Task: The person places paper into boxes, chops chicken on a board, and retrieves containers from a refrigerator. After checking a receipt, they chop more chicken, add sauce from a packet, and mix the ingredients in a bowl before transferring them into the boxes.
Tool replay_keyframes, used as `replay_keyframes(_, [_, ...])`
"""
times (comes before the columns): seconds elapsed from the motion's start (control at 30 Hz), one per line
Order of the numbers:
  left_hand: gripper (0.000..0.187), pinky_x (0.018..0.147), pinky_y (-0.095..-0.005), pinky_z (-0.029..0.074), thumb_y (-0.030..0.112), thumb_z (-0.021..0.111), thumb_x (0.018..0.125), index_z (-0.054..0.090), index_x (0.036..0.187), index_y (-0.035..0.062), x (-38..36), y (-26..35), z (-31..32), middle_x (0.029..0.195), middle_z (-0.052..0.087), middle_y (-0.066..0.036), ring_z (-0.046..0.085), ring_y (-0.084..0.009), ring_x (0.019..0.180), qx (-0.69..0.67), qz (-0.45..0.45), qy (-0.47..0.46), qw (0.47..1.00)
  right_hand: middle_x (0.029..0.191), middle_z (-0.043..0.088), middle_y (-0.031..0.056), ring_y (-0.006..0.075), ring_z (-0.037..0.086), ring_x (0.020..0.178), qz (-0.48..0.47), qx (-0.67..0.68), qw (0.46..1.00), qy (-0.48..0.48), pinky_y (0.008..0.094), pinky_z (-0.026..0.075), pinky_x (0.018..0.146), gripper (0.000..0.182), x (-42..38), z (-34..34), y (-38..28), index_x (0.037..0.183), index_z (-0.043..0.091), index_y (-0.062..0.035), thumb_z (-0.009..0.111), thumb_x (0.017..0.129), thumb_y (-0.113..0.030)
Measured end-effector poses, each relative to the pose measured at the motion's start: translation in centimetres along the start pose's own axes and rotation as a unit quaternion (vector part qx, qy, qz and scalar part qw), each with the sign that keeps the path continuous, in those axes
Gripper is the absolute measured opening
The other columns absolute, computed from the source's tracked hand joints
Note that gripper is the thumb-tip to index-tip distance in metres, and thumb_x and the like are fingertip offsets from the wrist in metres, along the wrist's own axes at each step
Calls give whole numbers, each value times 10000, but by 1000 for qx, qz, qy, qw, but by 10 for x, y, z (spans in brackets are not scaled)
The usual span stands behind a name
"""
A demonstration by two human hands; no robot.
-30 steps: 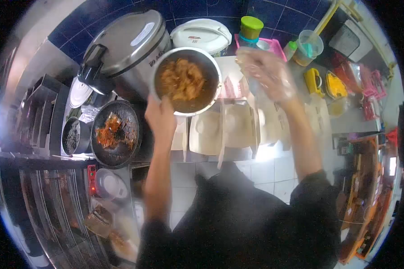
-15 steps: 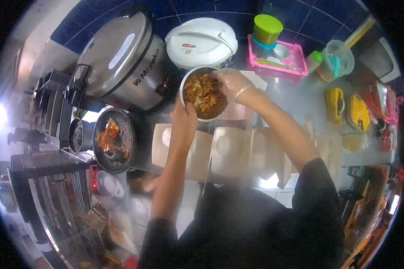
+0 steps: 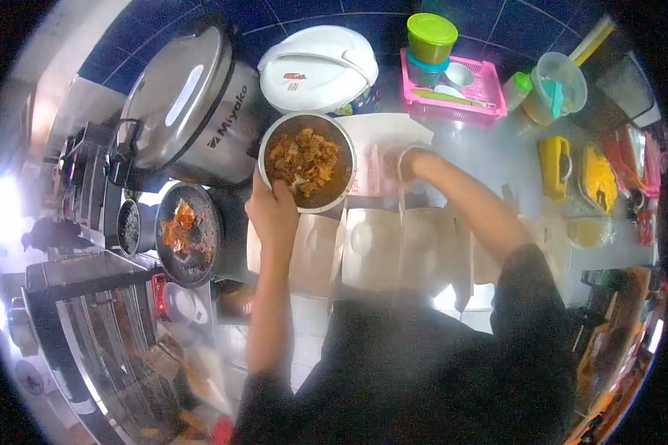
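My left hand [image 3: 276, 215] grips the near-left rim of a round metal bowl [image 3: 351, 152], thumb over the edge. Inside the bowl lie brown, crispy-looking fried pieces [image 3: 309, 159]. To its right, my right hand [image 3: 402, 167], in a clear plastic glove, is over an open paper food box [image 3: 364, 130] with a pinkish printed side. Its fingers are smeared and partly hidden, so whether they hold anything does not show. Below both hands runs a row of several open paper boxes [image 3: 371, 252].
At the left stand a large rice cooker [image 3: 193, 119] and a frying pan [image 3: 217, 237] with reddish food. Behind the bowl is a white lidded container [image 3: 315, 67]. A pink basket [image 3: 453, 115], a yellow container [image 3: 553, 167] and a tray of yellow food [image 3: 597, 178] sit to the right.
My right hand has left the bowl and moved right and down over the paper box. My left hand has brought the bowl a little left, and the bowl looks larger.
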State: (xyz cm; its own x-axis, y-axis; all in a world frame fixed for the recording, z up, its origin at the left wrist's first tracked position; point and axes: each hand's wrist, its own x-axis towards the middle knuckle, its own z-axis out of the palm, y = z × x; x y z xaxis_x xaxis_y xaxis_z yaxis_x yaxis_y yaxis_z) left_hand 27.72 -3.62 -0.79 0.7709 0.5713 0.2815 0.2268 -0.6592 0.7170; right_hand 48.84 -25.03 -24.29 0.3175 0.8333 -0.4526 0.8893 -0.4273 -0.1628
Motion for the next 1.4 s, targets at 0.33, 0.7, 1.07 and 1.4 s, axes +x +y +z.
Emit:
replay_keyframes(0.33, [427, 788, -458, 509, 87, 464, 837, 541, 1254, 39, -7, -17, -19, 1002, 659, -240, 650, -417, 902, -3, -38, -7, 999, 919, 705, 90, 243, 664, 832, -82, -65, 988, -112, 376, 516, 742, 235, 2, -39, -33, 949, 729, -146, 696, 734, -236])
replay_keyframes(0.7, [439, 753, -477, 503, 72, 464, 827, 537, 1258, 38, -7, -23, -15, 937, 658, -251, 647, -430, 851, 13, 13, -8, 1000, 946, 699, 52, 251, 662, 845, -119, 39, 986, -114, 376, 512, 733, 203, -9, -20, -24, 1002, 690, -225, 603, 819, -215])
replay_keyframes(1.07, [465, 775, -485, 501, 71, 468, 816, 530, 1276, 58, -6, -9, -5, 958, 657, -252, 644, -427, 872, -6, 4, -26, 1000, 852, 674, 134, 326, 652, 785, -224, -118, 966, 47, 439, 508, 712, 195, -9, -27, -40, 951, 647, -84, 591, 775, -144])
replay_keyframes(1.4, [546, 755, -533, 497, 151, 504, 851, 417, 1375, 27, 2, 28, 28, 815, 649, -281, 640, -461, 775, 119, -27, -141, 982, 897, 663, 182, 354, 643, 850, 55, 68, 996, -12, 429, 511, 767, 199, -96, -117, -38, 927, 696, -80, 634, 759, -167])
